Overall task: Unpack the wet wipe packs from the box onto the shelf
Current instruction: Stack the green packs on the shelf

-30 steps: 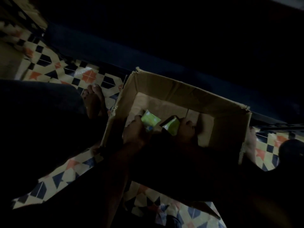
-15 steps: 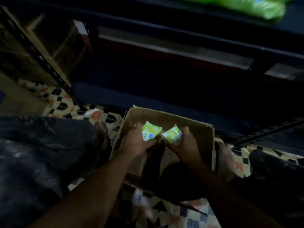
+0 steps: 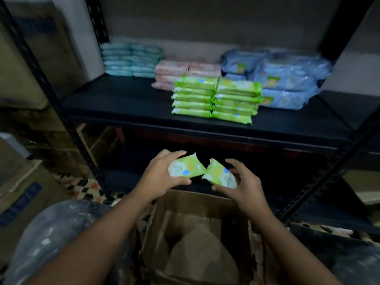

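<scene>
Two green wet wipe packs held above the cardboard box (image 3: pixel 197 233).
One pack (image 3: pixel 186 168) is gripped by the curled fingers of the left hand (image 3: pixel 162 177), the other pack (image 3: pixel 220 175) by those of the right hand (image 3: pixel 242 186).

I'm looking into a dim storeroom. A plain grey wall (image 3: pixel 205 21) runs behind a black metal rack whose perforated uprights (image 3: pixel 98 23) rise at the left and slant down at the right. The floor (image 3: pixel 86 188) is patterned tile in black, white and orange, showing under the rack. Stacked cardboard cartons (image 3: pixel 26 194) stand at my left, one with blue print, and a tall wrapped carton (image 3: pixel 45 50) leans beside the rack. The light is weak; lower corners fall into shadow.
</scene>
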